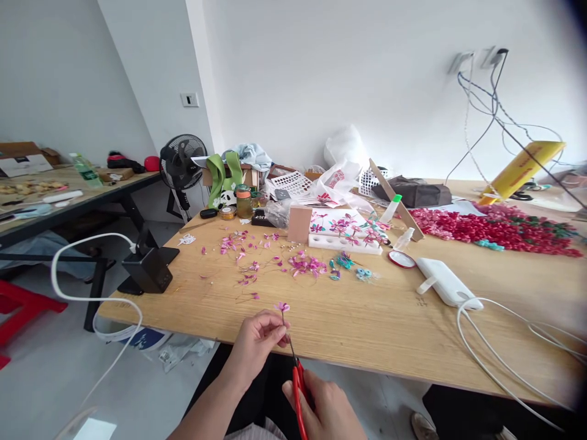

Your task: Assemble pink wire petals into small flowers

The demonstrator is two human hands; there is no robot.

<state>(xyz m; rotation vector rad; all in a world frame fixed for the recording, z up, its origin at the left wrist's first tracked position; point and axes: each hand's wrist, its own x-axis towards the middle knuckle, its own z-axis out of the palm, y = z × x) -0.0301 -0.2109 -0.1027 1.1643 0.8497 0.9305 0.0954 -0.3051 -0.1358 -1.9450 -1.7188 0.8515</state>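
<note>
My left hand (257, 340) pinches the thin stem of a small pink flower (281, 307), holding it upright at the near edge of the wooden table (367, 324). Just below it, my right hand (326, 408) grips red-handled scissors (298, 391), whose dark blades point up at the lower end of the stem. Many more small pink flowers (275, 260) lie scattered on the table beyond my hands. A white foam block (345, 239) further back has several pink flowers stuck in it.
A white power bank (447, 282) with cables lies at right, near a round red lid (402, 259). A heap of red flowers (495, 227) fills the far right. A black charger block (149, 269), a fan (182, 162), jars and bags stand behind.
</note>
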